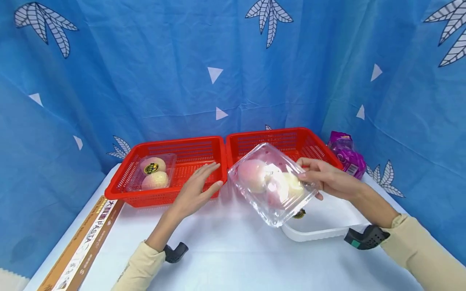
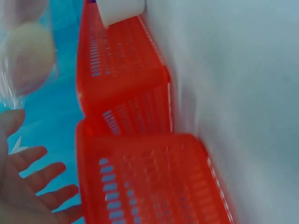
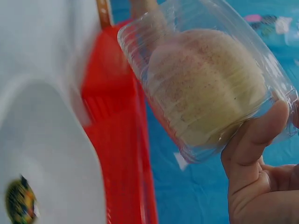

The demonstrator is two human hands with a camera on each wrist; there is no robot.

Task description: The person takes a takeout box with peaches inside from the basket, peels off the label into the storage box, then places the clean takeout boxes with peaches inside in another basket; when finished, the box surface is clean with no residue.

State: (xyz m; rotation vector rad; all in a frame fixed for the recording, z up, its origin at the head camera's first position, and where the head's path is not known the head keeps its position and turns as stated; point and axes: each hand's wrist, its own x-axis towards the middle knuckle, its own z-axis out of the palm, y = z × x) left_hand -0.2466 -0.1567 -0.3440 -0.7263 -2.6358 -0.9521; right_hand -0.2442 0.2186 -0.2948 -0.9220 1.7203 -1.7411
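- Right hand (image 1: 327,180) is pinching clear peach pack (image 1: 269,186) at one corner, thumb and fingers clamped on.
- Pack is hanging tilted, partly hiding right red basket (image 1: 284,137) and white tray (image 1: 331,214) in head view.
- Left hand (image 1: 198,188) is hovering near left red basket (image 1: 153,198), fingers apart.

sticker (image 3: 21,200) blurred, white tray (image 1: 316,235) partly behind right forearm (image 1: 375,206), wrist view crops left hand (image 2: 35,189)
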